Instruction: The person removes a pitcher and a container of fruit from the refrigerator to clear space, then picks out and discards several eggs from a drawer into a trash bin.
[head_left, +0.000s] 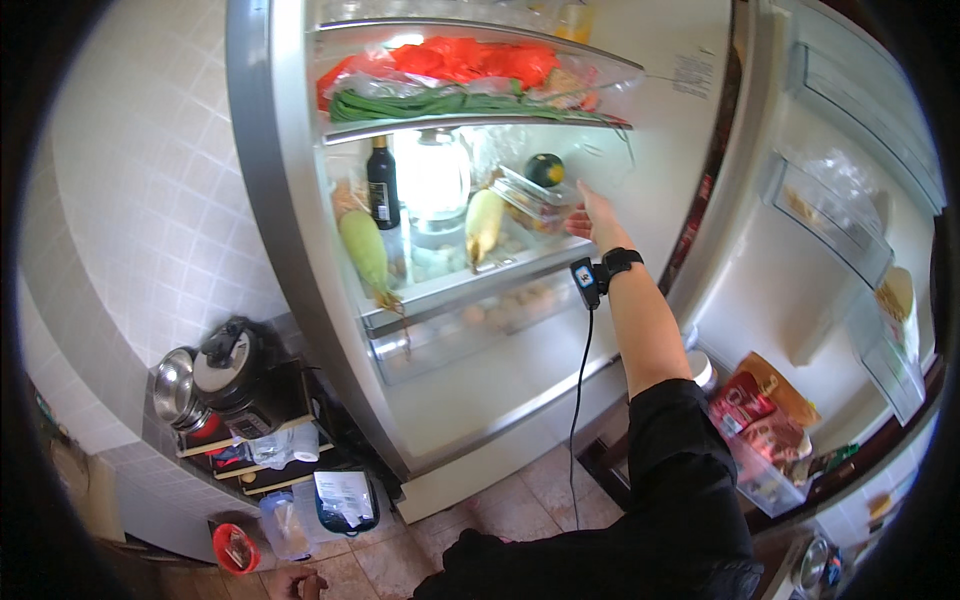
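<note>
My right hand (590, 215) reaches into the refrigerator, thumb raised and apart from the fingers. It is at the right side of a clear plastic container (538, 206); whether the fingertips touch it I cannot tell. A dark green round squash (544, 170) is by the container's back edge. Left of the container lies a pale radish-like vegetable (484, 221), and a greener one (365, 247) hangs over the shelf front. A dark glass bottle (382, 184) stands beside a bright lamp-lit jar (435, 176). My left hand (298, 583) is low at the bottom edge, partly cut off, fingers curled.
Green stalks (450, 105) and red plastic bags (472, 60) fill the shelf above. Eggs (517, 304) show in the drawer below. The open refrigerator door (810, 300) stands at right, with packets (765, 409) in its bin. An electric pressure cooker (236, 382) sits on a rack at left.
</note>
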